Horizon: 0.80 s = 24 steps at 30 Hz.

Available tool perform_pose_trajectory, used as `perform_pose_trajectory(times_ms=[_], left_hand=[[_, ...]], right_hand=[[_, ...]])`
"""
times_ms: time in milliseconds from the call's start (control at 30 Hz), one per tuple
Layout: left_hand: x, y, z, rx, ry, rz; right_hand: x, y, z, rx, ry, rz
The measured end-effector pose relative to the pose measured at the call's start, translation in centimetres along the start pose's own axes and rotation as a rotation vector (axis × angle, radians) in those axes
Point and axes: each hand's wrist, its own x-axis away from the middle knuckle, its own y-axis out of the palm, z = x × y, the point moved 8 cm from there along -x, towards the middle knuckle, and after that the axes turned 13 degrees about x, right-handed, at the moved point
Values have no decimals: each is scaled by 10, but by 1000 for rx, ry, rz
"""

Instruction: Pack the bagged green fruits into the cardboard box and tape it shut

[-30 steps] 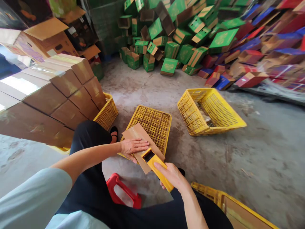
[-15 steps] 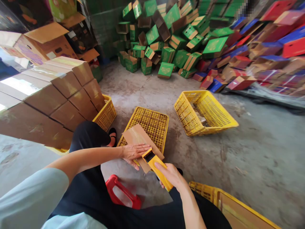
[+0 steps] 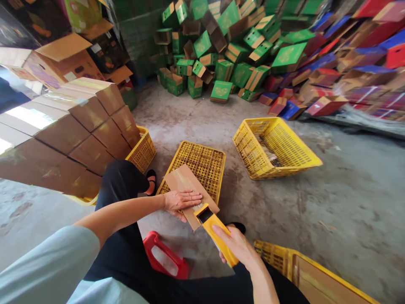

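My left hand (image 3: 182,202) lies flat on a small brown cardboard piece (image 3: 181,177), fingers stretched out and together. A strip of clear tape seems to run along the cardboard. It rests at a slant on an upturned yellow plastic crate (image 3: 202,162). My right hand (image 3: 234,242) is wrapped round a long yellow hand tool (image 3: 218,232) with a dark window near its head; its exact kind I cannot tell. The tool's head is at the cardboard's lower right edge, just below my left fingertips. Whether it touches the cardboard is unclear.
Stacked brown cartons (image 3: 60,135) stand on the left in yellow crates. An open yellow crate (image 3: 275,147) sits to the right. Another yellow crate (image 3: 291,261) holds cardboard at lower right. A red plastic stool (image 3: 166,257) is below me. Green boxes (image 3: 221,90) lie heaped behind.
The yellow tool in my right hand has moved slightly down and away from my left fingertips. My left hand stays flat on the cardboard. The whole view has shifted slightly.
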Motion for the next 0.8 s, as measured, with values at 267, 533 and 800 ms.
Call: perform_pose_trajectory(times_ms=[267,533,800], left_hand=[[-2,-1,8,-50,-28,-40],[-10,18,22,-52,87,-23],[9,-24,-23,-19,55,-46]], right_hand=[[1,0,4,-14,-19,23],[-2,5,6,-29,-41,-34],[-26,14,-32,-49,-38,-7]])
